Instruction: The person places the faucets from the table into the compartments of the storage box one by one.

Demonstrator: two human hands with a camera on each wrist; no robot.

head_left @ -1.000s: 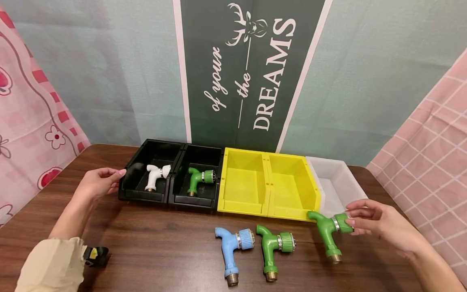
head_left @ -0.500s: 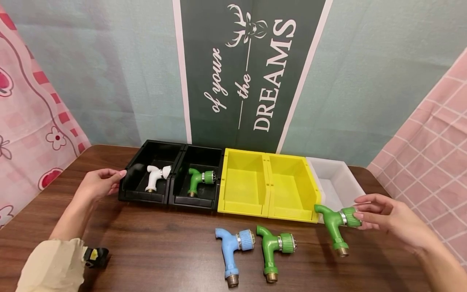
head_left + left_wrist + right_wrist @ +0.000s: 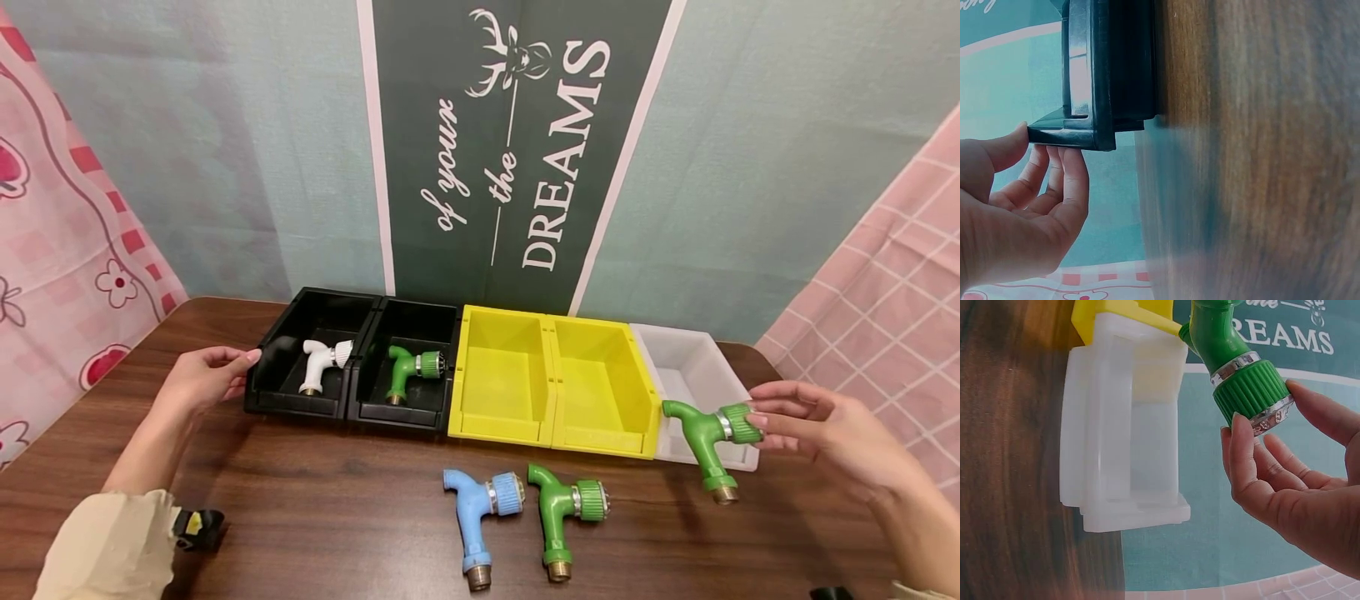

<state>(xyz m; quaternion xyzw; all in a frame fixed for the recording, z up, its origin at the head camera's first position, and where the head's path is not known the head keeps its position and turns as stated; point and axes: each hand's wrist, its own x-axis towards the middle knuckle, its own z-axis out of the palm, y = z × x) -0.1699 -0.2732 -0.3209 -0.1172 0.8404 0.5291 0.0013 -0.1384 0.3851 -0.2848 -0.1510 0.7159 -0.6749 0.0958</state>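
Note:
My right hand pinches a green plastic tap by its ribbed knob, thumb on one side and fingers on the other. The tap hangs above the front of the white bin, its brass threaded end pointing down toward me. In the right wrist view the green knob and its silver ring are close to the fingertips. At the far left, my left hand pinches the side edge of the leftmost black bin; the left wrist view shows the thumb at the rim and fingers against the outer wall.
A white tap lies in the leftmost black bin, a green tap in the second black bin. Two yellow bins stand between black and white. On the wooden table lie a blue tap and another green tap.
My right hand has carried the green tap rightward and away from me, from in front of the bins to above the white bin's front. The left hand has stayed put.

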